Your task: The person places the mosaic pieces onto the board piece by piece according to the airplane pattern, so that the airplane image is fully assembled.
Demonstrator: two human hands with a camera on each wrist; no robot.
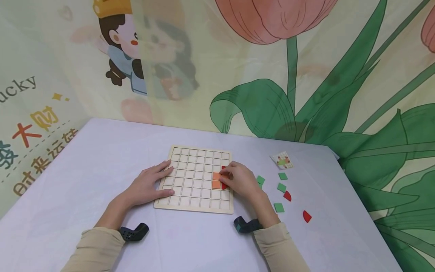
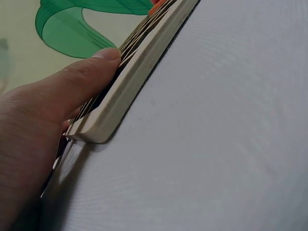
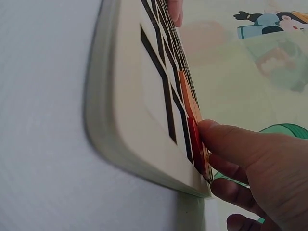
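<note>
A light wooden grid board (image 1: 193, 210) lies on the table. My left hand (image 1: 149, 185) rests on its left edge, fingers extended and thumb on the near-left part; in the left wrist view the thumb (image 2: 91, 72) lies over the rim. At the board's right side, my right hand (image 1: 241, 179) has thumb and fingers bent together, pinching what looks like an orange square tile, mostly hidden. Beside the fingertips are orange squares (image 1: 216, 184) set in the grid. Red pieces (image 3: 195, 142) sit next to them, partly covered by the hand.
Right of the board lie several green squares (image 1: 279, 207), red quarter-circle pieces (image 1: 307, 216) and a small patterned card (image 1: 282, 160). A white cloth (image 1: 190, 245) covers the table. Behind it hangs a printed backdrop (image 1: 204, 113) with flowers.
</note>
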